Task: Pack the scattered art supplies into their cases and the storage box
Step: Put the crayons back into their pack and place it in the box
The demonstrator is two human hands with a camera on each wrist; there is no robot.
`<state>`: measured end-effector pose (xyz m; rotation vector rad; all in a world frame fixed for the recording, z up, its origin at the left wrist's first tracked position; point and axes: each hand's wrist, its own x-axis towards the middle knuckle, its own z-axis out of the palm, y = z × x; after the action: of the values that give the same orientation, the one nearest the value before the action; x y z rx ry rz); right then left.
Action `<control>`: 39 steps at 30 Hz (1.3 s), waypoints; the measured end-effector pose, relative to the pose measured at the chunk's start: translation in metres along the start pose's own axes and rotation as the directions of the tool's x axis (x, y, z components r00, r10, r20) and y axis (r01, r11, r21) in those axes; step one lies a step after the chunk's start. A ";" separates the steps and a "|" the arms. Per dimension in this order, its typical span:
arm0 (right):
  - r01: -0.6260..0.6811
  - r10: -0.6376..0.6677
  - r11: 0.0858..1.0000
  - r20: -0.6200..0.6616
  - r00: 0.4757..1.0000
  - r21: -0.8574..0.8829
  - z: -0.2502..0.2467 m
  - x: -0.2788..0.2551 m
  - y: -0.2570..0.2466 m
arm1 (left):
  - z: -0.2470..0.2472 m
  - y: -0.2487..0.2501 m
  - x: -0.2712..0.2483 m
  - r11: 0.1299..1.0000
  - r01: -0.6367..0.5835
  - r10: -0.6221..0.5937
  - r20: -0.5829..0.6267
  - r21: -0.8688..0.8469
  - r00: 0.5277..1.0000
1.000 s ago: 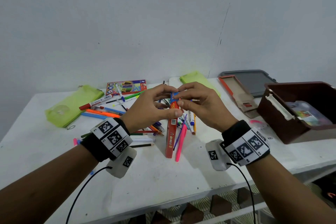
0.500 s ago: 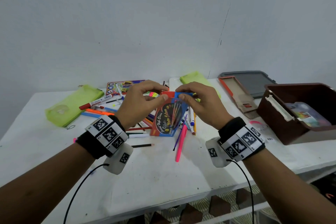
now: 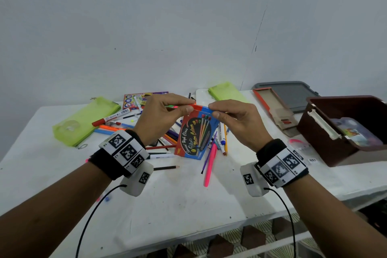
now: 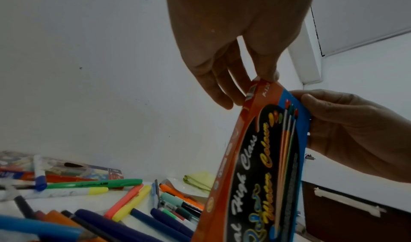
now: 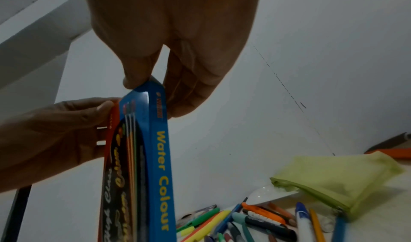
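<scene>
Water colour box [image 3: 193,135]: red and blue, black oval, yellow lettering. Pouches [image 3: 83,120]: lime green. Storage box [image 3: 326,132]: brown. Highlighter [image 3: 209,165]: pink.

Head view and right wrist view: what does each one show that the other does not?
Only the head view shows the brown storage box, the grey lid and the pink marker. Only the right wrist view shows "Water Colour" printed along the box's blue side. Both show the left hand and right hand pinching the water colour box by its top edge.
</scene>
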<state>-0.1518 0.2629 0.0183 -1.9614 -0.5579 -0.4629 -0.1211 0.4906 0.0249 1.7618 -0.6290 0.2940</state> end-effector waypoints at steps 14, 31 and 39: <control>0.165 -0.204 0.911 -0.065 0.977 -0.379 0.008 -0.005 0.009 | 0.002 -0.017 -0.003 0.982 -0.127 0.121 0.047 0.141 0.992; -0.781 0.785 0.613 -0.200 0.586 0.118 -0.048 -0.051 -0.014 | 0.022 -0.048 -0.033 0.876 0.014 -0.345 0.606 0.482 0.716; -0.820 0.862 0.507 -0.165 0.480 0.264 -0.063 -0.099 0.009 | 0.037 -0.054 -0.038 0.874 -0.028 -0.311 0.601 0.486 0.737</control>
<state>-0.2331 0.1841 -0.0157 -1.7151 0.5889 -0.0310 -0.1270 0.4744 -0.0486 2.3981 -0.9760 -0.3668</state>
